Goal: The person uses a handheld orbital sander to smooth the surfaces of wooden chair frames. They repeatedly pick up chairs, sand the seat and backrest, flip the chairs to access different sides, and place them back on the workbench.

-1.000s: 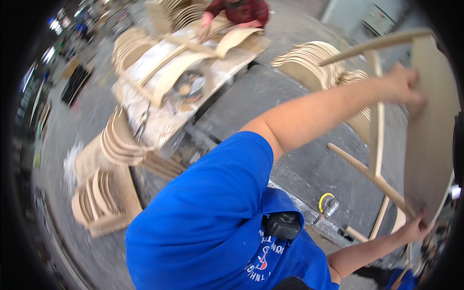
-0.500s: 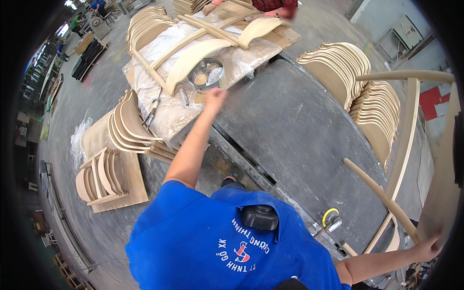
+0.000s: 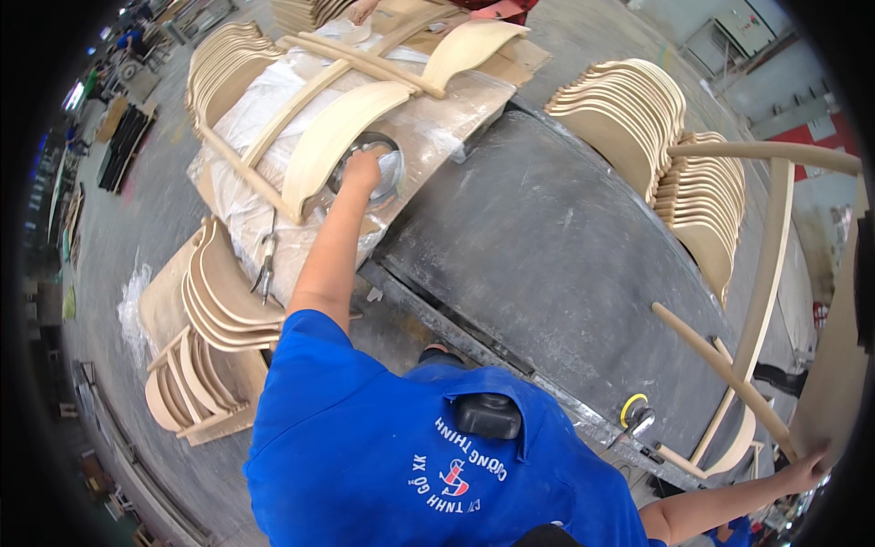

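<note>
Left hand [image 3: 363, 170] fingers in metal bowl [image 3: 375, 173], grip unclear; right hand [image 3: 807, 469] grasping chair frame [image 3: 766, 301].

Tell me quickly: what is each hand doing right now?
Left hand: reaching into the metal bowl; whether it is open or closed cannot be told.
Right hand: closed on the wooden chair frame.

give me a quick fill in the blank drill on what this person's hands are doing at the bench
The left hand reaches into a round ____ bowl on the plastic-covered bench.
The right hand grips the bare wooden ____ frame at the right edge.
The stacks of curved plywood panels stand on the dark ____ table.
The person wears a ____ shirt.

Missing words: metal; chair; grey; blue
</note>
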`<state>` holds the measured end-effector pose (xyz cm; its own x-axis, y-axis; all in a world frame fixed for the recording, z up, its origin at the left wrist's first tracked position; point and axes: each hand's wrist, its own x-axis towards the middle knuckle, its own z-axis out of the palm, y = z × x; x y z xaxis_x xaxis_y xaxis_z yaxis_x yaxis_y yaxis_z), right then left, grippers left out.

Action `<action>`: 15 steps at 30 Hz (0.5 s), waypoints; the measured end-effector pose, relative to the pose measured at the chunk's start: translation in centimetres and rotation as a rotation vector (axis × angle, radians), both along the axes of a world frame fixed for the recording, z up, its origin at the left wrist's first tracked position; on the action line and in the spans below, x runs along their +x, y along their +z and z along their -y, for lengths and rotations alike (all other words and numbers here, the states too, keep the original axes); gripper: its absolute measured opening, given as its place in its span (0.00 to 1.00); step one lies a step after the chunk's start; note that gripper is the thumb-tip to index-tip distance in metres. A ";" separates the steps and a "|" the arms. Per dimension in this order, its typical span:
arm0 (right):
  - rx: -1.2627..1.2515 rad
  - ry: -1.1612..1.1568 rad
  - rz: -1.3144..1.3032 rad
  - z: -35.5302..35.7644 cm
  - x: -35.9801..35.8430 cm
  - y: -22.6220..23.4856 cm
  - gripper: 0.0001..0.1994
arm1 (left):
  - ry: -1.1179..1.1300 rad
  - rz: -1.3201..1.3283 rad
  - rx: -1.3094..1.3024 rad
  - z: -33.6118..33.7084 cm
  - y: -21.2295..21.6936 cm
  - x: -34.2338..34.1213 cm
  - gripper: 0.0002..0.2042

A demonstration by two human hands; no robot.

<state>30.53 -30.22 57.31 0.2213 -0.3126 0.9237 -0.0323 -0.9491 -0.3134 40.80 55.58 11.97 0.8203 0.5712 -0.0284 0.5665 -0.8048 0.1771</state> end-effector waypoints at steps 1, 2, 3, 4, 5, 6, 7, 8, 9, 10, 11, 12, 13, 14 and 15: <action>0.056 -0.052 -0.023 0.0 -0.2 0.1 0.28 | -0.131 -0.065 0.088 -0.1 -0.7 0.4 0.12; -0.014 -0.026 -0.039 0.1 -0.4 0.2 0.27 | -0.089 -0.078 0.095 -0.5 -1.0 1.2 0.13; -0.018 -0.029 -0.049 0.3 -0.4 0.1 0.27 | -0.062 -0.144 0.083 -1.0 -1.2 1.8 0.13; -0.008 -0.034 -0.056 0.4 -0.5 0.2 0.26 | -0.035 -0.208 0.074 -1.5 -1.3 2.4 0.14; -0.033 -0.024 -0.082 0.6 -0.5 0.2 0.25 | 0.016 -0.208 -0.026 -2.2 -1.3 2.8 0.14; -0.043 0.005 -0.076 0.7 -0.6 0.2 0.25 | 0.027 -0.232 -0.052 -2.6 -1.3 3.2 0.14; -0.047 0.029 -0.066 0.9 -0.6 0.1 0.24 | 0.045 -0.231 -0.062 -3.0 -1.3 3.4 0.14; -0.058 0.029 -0.069 1.0 -0.7 0.1 0.24 | 0.066 -0.241 -0.073 -3.2 -1.3 3.5 0.14; -0.036 0.052 -0.058 1.1 -0.8 0.1 0.23 | 0.075 -0.238 -0.080 -3.3 -1.2 3.5 0.15; -0.082 0.030 -0.075 1.2 -0.9 0.1 0.23 | 0.103 -0.202 -0.073 -3.2 -1.2 3.4 0.15; -0.093 0.002 -0.086 1.4 -1.0 0.1 0.22 | 0.123 -0.186 -0.074 -3.0 -1.0 3.2 0.15; -0.075 -0.035 -0.082 1.6 -1.1 0.0 0.22 | 0.145 -0.171 -0.076 -2.6 -0.8 3.0 0.15; -0.095 0.003 -0.084 1.9 -1.2 -0.1 0.22 | 0.135 -0.157 -0.069 -2.2 -0.6 2.7 0.15; -0.085 0.032 -0.070 2.3 -1.3 -0.3 0.23 | 0.125 -0.142 -0.062 -1.8 -0.3 2.3 0.14; -0.074 0.048 -0.060 2.9 -1.2 -0.3 0.23 | 0.119 -0.115 -0.045 -1.4 0.0 2.0 0.14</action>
<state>29.30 -33.09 56.96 0.2897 -0.2312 0.9288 -0.0023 -0.9706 -0.2409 42.75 57.01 11.94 0.7369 0.6601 -0.1459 0.6759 -0.7236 0.1398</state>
